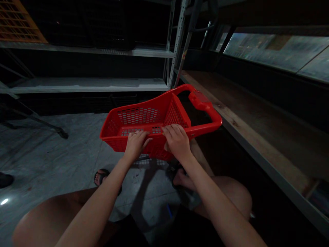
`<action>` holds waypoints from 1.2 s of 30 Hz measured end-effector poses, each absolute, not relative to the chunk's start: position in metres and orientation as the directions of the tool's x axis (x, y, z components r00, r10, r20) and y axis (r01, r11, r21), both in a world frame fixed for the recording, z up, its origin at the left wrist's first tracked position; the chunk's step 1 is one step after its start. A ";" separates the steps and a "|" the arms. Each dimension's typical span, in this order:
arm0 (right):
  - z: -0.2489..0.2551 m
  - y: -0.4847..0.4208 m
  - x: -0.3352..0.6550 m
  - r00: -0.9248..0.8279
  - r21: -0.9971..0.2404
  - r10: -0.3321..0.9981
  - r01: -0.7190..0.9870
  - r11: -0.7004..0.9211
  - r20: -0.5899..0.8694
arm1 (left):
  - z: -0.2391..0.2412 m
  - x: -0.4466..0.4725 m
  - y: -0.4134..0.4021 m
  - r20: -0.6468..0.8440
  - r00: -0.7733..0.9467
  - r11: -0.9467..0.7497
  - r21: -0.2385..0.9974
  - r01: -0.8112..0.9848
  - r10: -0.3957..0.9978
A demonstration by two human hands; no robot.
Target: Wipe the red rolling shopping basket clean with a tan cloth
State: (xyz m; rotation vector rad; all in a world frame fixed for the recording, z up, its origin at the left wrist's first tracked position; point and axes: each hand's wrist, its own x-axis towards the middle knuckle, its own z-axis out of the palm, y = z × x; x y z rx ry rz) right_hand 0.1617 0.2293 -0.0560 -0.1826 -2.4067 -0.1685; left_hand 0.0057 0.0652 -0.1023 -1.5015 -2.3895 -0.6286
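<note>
In front of me stands a red plastic shopping cart point(138, 138) with perforated walls, its basket holding nothing that I can see. My left hand point(136, 144) grips the near rim about midway along, fingers curled over the top edge. Further right, my right hand point(177, 140) is wrapped over the same rim, close to where the handle point(216, 120) joins the basket. The handle loop points right, toward the wooden shelf. Both palms are partly hidden against the cart's outer side.
Metal shelving point(89, 85) runs behind the cart, with an orange crate point(20, 24) on it at upper left. A wooden shelf point(246, 127) borders the right side. Several dark crates sit in shadow. A blue object point(169, 210) lies on the grey floor point(77, 151) between my legs.
</note>
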 end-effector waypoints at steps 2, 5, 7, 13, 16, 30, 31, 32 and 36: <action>-0.056 0.227 0.165 -0.765 0.174 -0.023 0.117 0.978 0.644 | -0.102 -0.006 0.058 0.419 -0.417 0.360 0.212 0.908 0.806; -0.046 0.251 0.192 -0.791 0.220 -0.077 0.074 0.973 0.607 | -0.102 -0.021 0.051 0.418 -0.373 0.313 0.206 0.927 0.828; -0.036 0.277 0.220 -0.785 0.190 -0.020 0.124 0.974 0.619 | -0.103 -0.025 0.052 0.423 -0.349 0.276 0.224 0.935 0.836; -0.017 0.329 0.259 -0.342 -0.148 0.314 0.433 0.889 0.886 | -0.105 -0.021 0.066 0.418 -0.373 0.313 0.206 0.927 0.828; -0.039 0.309 0.232 -0.235 -0.218 0.314 0.359 0.908 0.920 | -0.104 -0.016 0.070 0.412 -0.370 0.316 0.195 0.928 0.832; -0.070 0.300 0.226 -0.714 0.053 0.008 0.064 0.997 0.700 | -0.093 -0.041 0.068 0.339 -0.323 0.243 0.258 0.935 0.884; -0.071 0.302 0.225 -0.667 0.019 0.068 0.122 0.992 0.742 | -0.093 -0.042 0.070 0.342 -0.331 0.251 0.258 0.933 0.880; -0.077 0.301 0.222 -0.616 -0.014 0.112 0.161 0.987 0.780 | -0.093 -0.043 0.072 0.343 -0.341 0.260 0.259 0.930 0.875; -0.128 0.284 0.217 -0.636 -0.011 0.033 0.039 0.999 0.771 | -0.092 -0.047 0.078 0.339 -0.353 0.265 0.280 0.923 0.872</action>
